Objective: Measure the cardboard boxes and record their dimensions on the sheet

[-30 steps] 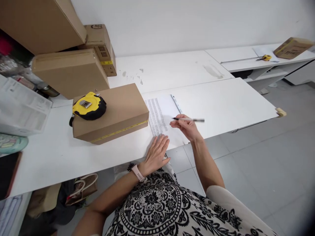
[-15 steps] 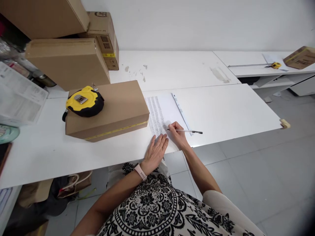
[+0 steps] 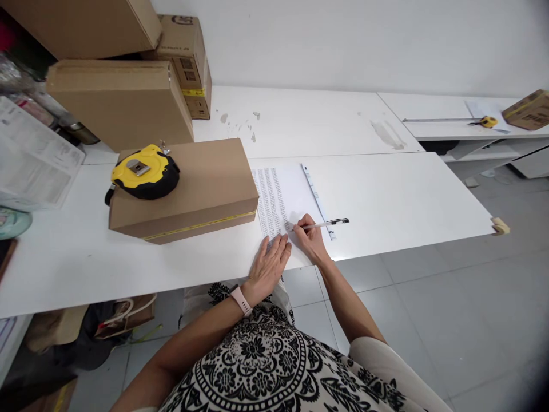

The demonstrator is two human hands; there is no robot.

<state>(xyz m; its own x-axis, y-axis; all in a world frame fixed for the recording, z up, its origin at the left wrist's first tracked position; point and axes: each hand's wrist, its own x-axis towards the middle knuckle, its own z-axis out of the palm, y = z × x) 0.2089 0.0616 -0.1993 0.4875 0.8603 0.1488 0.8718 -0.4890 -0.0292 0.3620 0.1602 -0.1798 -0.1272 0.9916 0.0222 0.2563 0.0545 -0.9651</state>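
Fingers (image 3: 305, 222) of the right hand (image 3: 314, 246) pinch a pen (image 3: 326, 223) low on its barrel, and from my remote seat I see its tip aimed at the foot of the printed columns on a white sheet (image 3: 295, 189). Whether the tip meets the paper, I cannot tell. Just beside it, the left hand (image 3: 269, 268) lies palm down over the sheet's near edge, its fingers stretched out and slightly spread; a pink wristband (image 3: 241, 300) circles that wrist. Along the sheet's right side I pick up a pale blue strip (image 3: 315, 193), slanting toward the near edge of the white surface (image 3: 394, 200). Left of the sheet, overlapping it in my view, sits a cardboard box (image 3: 210, 177), with a yellow and black tape measure (image 3: 146, 171) resting on its left end. Behind that, my feed shows stacked boxes (image 3: 120, 100). Well apart, at far right, another tape measure (image 3: 488, 122) lies with its blade (image 3: 441, 120) drawn out, near a brown carton (image 3: 529, 110).
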